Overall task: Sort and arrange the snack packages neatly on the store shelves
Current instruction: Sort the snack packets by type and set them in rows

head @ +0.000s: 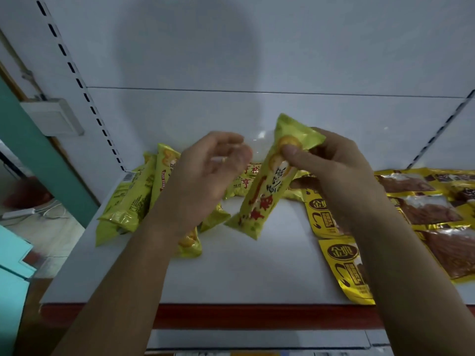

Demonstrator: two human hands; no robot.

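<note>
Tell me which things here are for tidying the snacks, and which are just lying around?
For the job: yellow pack held in right hand; left hand, holding nothing; yellow pile; brown packs; shelf.

Just lying about: white box on the wall; cables on the floor.

Snack packets — glossy yellow foil-like plastic, crinkled; shelf — smooth white, matt, faint sheen.

- A flat white metal store shelf with a red front edge strip.
- A heap of long yellow foil snack packets lies at its back left.
- Flat gold-and-brown vacuum packs lie overlapping along its right side.
</note>
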